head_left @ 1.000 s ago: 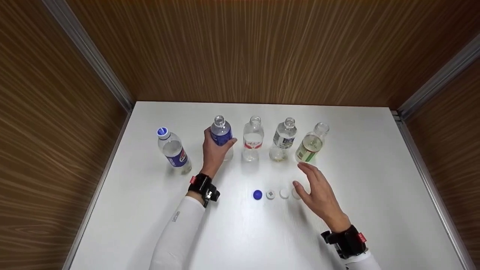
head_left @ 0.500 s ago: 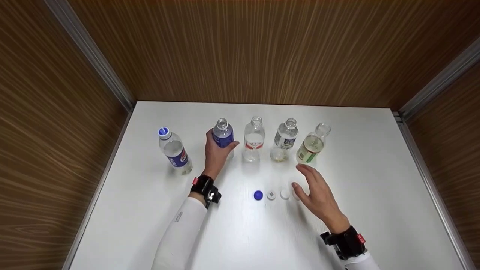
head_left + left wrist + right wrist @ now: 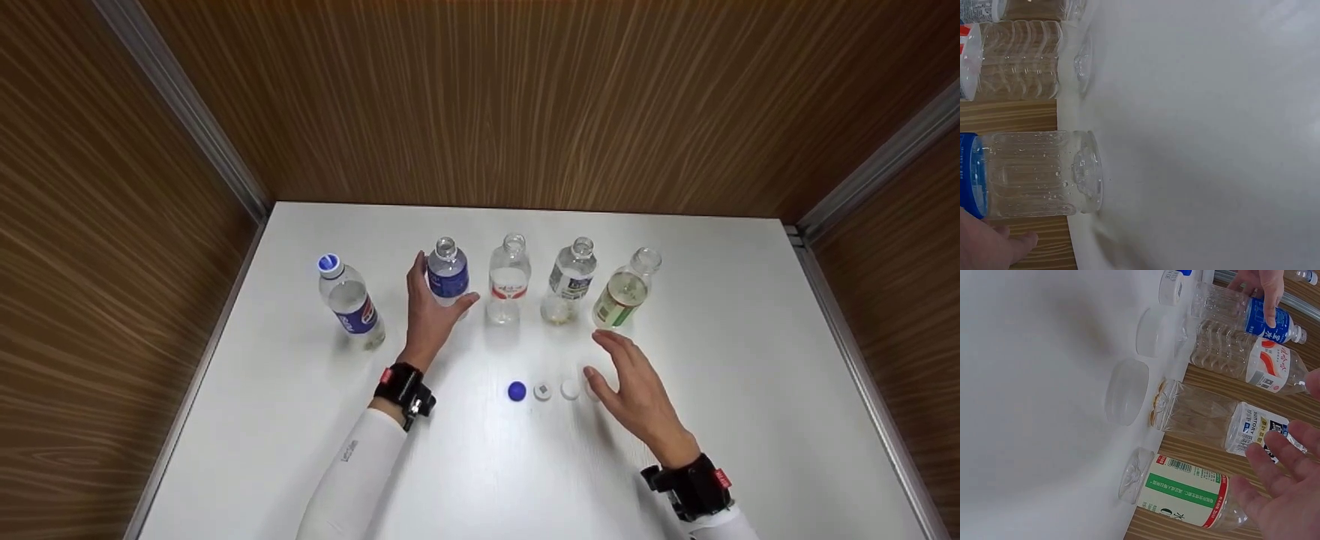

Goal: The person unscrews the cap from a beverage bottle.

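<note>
My left hand (image 3: 435,315) is spread around the near left side of a capless water bottle (image 3: 448,282) with a blue label. Thumb and fingers stand loosely apart at its sides, and the bottle is upright on the table. In the left wrist view, the clear base of this water bottle (image 3: 1033,174) rests on the white surface, with a bit of the hand (image 3: 988,242) below the label. Over the table my right hand (image 3: 637,390) is held with relaxed, parted fingers and nothing in it. It partly covers a translucent cap (image 3: 1127,392), nearest to it in the row of caps.
Right of the blue-labelled bottle stand open bottles with a red-and-white label (image 3: 508,285), a black-and-white label (image 3: 568,281) and a green label (image 3: 619,298). A blue-capped Pepsi bottle (image 3: 352,307) stands left. Blue (image 3: 517,391) and white caps (image 3: 570,388) lie in front. Wood-grain panels (image 3: 480,105) enclose the table.
The blue-labelled bottle has shifted slightly right and toward me. My left hand has loosened from it, fingers and thumb spreading away. The right hand has stayed nearly still.
</note>
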`<state>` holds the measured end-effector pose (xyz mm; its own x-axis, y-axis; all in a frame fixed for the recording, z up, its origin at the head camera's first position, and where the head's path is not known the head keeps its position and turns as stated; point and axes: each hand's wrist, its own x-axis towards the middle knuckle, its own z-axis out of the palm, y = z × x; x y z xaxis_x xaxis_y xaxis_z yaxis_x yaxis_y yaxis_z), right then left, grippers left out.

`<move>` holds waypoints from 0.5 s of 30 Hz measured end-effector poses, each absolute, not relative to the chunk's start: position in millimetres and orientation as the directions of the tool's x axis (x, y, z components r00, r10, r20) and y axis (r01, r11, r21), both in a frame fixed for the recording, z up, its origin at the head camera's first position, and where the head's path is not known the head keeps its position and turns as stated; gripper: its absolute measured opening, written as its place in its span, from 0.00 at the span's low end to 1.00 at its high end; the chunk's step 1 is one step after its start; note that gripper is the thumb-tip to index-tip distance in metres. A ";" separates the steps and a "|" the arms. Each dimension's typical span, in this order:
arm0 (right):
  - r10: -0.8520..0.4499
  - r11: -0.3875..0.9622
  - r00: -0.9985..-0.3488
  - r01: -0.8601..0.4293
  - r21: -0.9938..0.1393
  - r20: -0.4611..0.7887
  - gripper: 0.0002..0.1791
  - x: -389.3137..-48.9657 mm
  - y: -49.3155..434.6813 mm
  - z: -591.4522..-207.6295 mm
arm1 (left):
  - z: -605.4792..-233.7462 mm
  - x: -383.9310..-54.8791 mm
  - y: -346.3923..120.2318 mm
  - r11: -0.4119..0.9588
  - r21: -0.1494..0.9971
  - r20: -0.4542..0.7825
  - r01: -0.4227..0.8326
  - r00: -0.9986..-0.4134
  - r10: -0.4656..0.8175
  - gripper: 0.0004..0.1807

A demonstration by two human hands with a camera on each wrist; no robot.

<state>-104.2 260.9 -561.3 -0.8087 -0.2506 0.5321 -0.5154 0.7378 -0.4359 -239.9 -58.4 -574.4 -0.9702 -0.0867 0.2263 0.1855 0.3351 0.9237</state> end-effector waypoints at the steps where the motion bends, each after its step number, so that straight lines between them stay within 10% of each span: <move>1: -0.252 0.737 -0.809 -0.516 -0.437 0.532 0.32 -104.1 260.8 -561.3 | -572.5 -237.6 -59.2 0.349 0.915 0.242 0.200 -0.967 -0.082 0.65; 15: -0.261 0.730 -0.805 -0.526 -0.437 0.534 0.32 -103.4 260.6 -562.0 | -551.9 -203.0 -69.1 0.444 0.769 0.501 0.459 -0.865 0.027 0.61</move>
<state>-103.4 260.6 -562.0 -0.8045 -0.2608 0.5336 -0.5263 0.7295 -0.4369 -203.0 -69.1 -551.9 -0.8653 0.0274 0.5006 0.4592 0.4439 0.7695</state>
